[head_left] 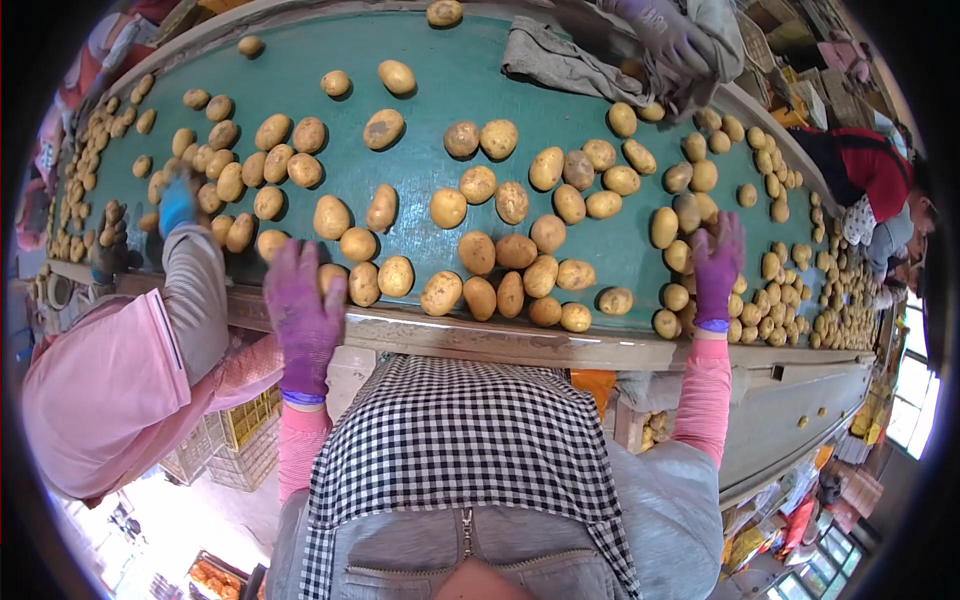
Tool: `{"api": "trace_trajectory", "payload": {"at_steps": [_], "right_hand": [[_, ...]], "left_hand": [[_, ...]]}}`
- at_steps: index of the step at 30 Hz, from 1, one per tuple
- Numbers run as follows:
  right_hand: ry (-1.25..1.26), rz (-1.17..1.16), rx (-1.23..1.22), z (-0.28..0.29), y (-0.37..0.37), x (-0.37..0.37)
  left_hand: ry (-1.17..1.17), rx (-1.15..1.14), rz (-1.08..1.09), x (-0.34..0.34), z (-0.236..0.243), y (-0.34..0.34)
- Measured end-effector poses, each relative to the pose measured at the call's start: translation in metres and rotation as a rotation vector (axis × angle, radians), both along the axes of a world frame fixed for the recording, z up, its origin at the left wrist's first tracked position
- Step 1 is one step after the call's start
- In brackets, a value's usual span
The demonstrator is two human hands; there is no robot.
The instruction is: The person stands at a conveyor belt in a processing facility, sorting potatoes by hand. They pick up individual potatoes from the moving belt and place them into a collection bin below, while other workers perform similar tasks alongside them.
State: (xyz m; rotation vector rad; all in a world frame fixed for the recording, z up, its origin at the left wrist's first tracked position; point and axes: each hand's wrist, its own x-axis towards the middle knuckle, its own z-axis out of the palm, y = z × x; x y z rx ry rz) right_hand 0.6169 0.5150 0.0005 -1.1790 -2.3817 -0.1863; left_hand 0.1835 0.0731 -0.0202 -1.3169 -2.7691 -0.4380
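Observation:
Many potatoes (476, 252) lie spread over a green conveyor belt (400, 165) in front of me. My left hand (303, 315), in a purple glove, rests at the belt's near edge with fingers stretched out and thumb apart. A potato (332, 277) sits right beside its thumb, and another (271, 244) is by its fingertips. My right hand (718, 272), gloved the same way, reaches over the belt farther right. Its fingers are extended against a group of potatoes (705, 208); they partly cover some of them. I see no potato gripped in either hand.
A wooden rail (500, 342) runs along the belt's near side. At left a co-worker's blue-gloved hand (178, 205) reaches among potatoes. Across the belt, another person's gloved hands (680, 50) are beside a grey cloth (560, 62). Yellow crates (247, 420) stand below at left.

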Motion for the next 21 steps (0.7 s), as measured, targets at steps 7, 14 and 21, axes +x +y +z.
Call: {"api": "trace_trajectory", "payload": {"at_steps": [7,14,21], "right_hand": [[0.211,0.713,-0.299,0.043,-0.106,-0.176],[-0.048,0.788,-0.407,-0.018,-0.141,-0.222],[-0.09,0.928,-1.001,0.024,-0.099,-0.17]], "left_hand": [[-0.067,0.049,-0.033,0.059,0.013,0.053],[-0.057,-0.003,0.023,0.092,0.017,0.075],[-0.144,0.063,0.016,0.126,0.03,0.1]]}}
